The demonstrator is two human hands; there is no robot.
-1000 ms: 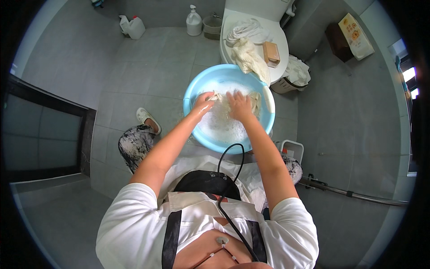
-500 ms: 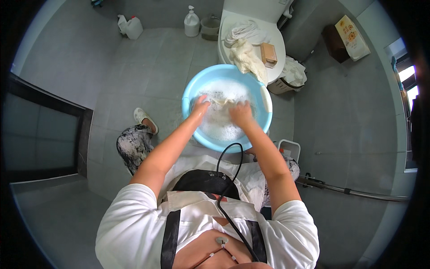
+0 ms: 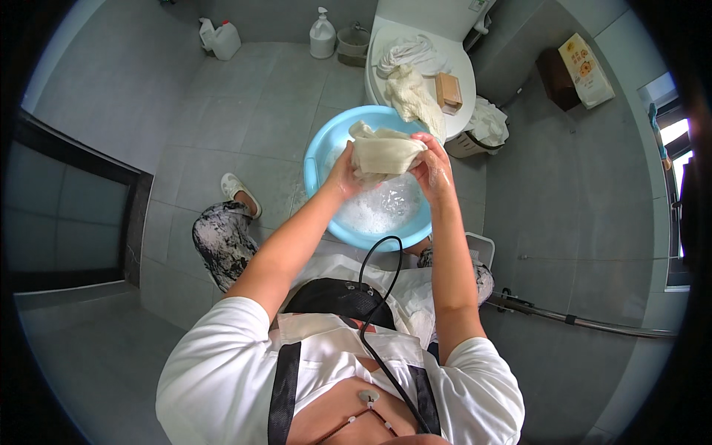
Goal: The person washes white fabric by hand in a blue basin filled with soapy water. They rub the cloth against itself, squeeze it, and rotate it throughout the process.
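Holding a wet, cream-coloured cloth (image 3: 386, 152) between them, both hands are raised above the light blue plastic basin (image 3: 320, 159). The left hand (image 3: 343, 174) grips the left end of the cloth, with the fingers curled around the fabric and the thumb on the near side. The right hand (image 3: 434, 167) grips the right end in the same way; its fingers are closed on the cloth, and the skin looks wet and a little soapy. So the cloth lies directly between the two hands, and its long axis runs from left to right across the body. Neither hand is nearer than the other, as each one has an end. The upper edge of the cloth is folded and stands a little higher on the left side.

Directly below the cloth there is foamy water (image 3: 382, 208) in the basin, and the cloth does not touch it. The basin stands on the grey tiled floor (image 3: 252, 119), just in front of the person's knees.

Behind the basin a closed white toilet lid (image 3: 460, 63) carries more pale laundry (image 3: 411, 93) and a brown bar of soap (image 3: 448, 90). A pump bottle (image 3: 322, 35) and a white jug (image 3: 221, 38) stand farther back by the wall.
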